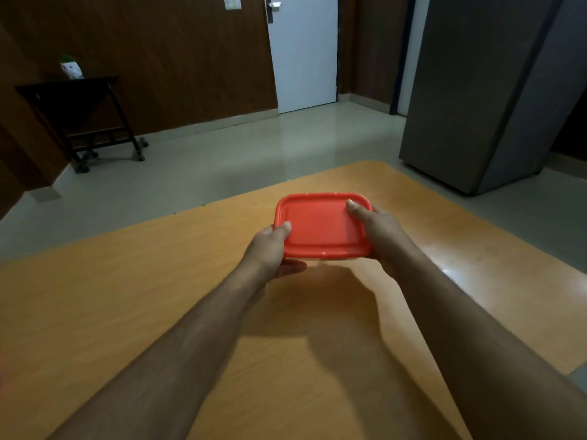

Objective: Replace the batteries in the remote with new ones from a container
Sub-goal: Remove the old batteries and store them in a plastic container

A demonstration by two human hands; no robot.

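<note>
2 hands hold 1 container (322,228) just above the wooden bench (158,296), toward its far edge and about midway between its left and right sides. The left hand (270,249) grips the near-left corner, thumb pressed on the red lid (317,223) and fingers curled beneath; the right hand (378,230) clasps the right side, thumb flat on the lid's far-right corner. The lid is still seated all round, and only a thin pale strip of the tub shows beneath it, so what lies inside cannot be told. No remote is in view anywhere on the bench. The step in hand looks to be opening the container. To do that well, it seems best to set the tub down flat on the bench, pin it with 1 hand, and peel the lid up from 1 corner with the other instead of pulling it straight off. A snap-on lid that releases suddenly could jolt the tub, and loose batteries might roll off the bench.
</note>
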